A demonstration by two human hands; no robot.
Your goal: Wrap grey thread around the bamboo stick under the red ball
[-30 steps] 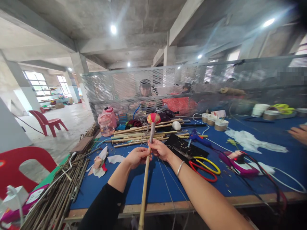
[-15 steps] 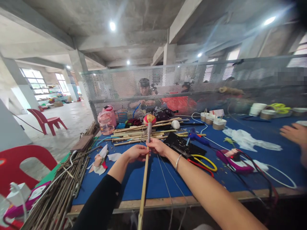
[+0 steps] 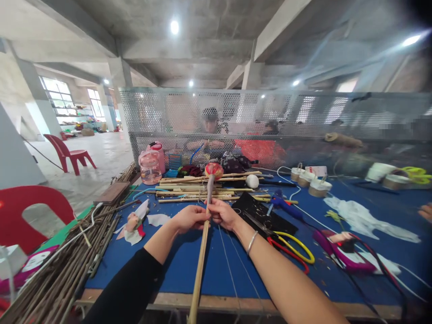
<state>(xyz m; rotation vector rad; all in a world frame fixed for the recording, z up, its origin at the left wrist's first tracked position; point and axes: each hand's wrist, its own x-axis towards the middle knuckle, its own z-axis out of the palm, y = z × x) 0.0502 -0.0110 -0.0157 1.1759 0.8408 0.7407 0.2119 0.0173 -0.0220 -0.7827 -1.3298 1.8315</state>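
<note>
A bamboo stick (image 3: 200,265) runs from the bottom edge up to my two hands. At its far end, beyond a grey-wrapped neck (image 3: 210,189), sits a round red and yellowish head (image 3: 213,169). My left hand (image 3: 193,218) pinches the stick from the left. My right hand (image 3: 221,213) grips it just above, where the wrapping begins. Thin grey strings (image 3: 227,252) hang from near my right hand over the table's front edge. Scissors (image 3: 270,234) with yellow and red handles lie right of my right forearm, partly on black cloth (image 3: 249,204).
Several bamboo sticks (image 3: 182,191) lie behind my hands on the blue table (image 3: 175,265). At right are a blue glue gun (image 3: 283,204), a purple power strip (image 3: 357,256) and small tubs (image 3: 319,186). Brown twigs (image 3: 70,265) line the left edge. A co-worker's hand (image 3: 425,212) shows at far right.
The round head has turned and shows more red. My hands keep their hold on the stick. The view has shifted slightly, and the co-worker's hand is now mostly out of frame.
</note>
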